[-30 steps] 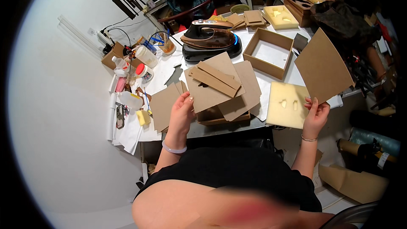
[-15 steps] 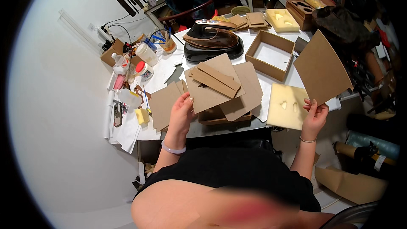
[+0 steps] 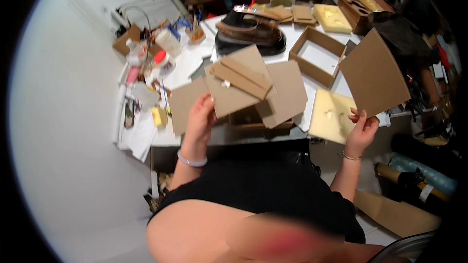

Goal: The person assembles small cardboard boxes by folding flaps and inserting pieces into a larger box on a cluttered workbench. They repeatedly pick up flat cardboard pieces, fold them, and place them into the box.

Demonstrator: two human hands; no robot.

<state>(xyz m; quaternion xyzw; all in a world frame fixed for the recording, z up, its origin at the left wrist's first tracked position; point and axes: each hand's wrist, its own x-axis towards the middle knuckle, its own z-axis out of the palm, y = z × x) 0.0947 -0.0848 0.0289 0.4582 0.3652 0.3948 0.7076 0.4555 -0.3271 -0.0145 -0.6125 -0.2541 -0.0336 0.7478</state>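
Observation:
My left hand [image 3: 200,114] pinches the near left edge of a greyish-brown cardboard sheet [image 3: 222,103] above the table. Several narrow cardboard strips [image 3: 246,79] lie slantwise across that sheet. Off to the right, my right hand [image 3: 363,129] grips the bottom corner of another cardboard panel [image 3: 375,75], which is raised upright and tilted. Just behind the right hand is a pale yellow foam slab [image 3: 329,122] with small cut-outs. A loose cardboard sheet [image 3: 290,87] overlaps a shallow brown box [image 3: 243,119] partly hidden below the left hand's sheet. More cardboard [image 3: 183,104] lies at the left.
An iron [image 3: 248,31] rests on its dark base at the back. An open cardboard box [image 3: 317,56] stands right of it, with another foam block [image 3: 332,18] behind. Along the left are a red-lidded jar [image 3: 163,61], bottles and a yellow sponge [image 3: 158,116]. Rolls [image 3: 421,170] lie low right.
The whole view has shifted and blurred slightly. Both hands keep hold of their cardboard pieces, with little change of pose. A small white patch now shows beside the strips.

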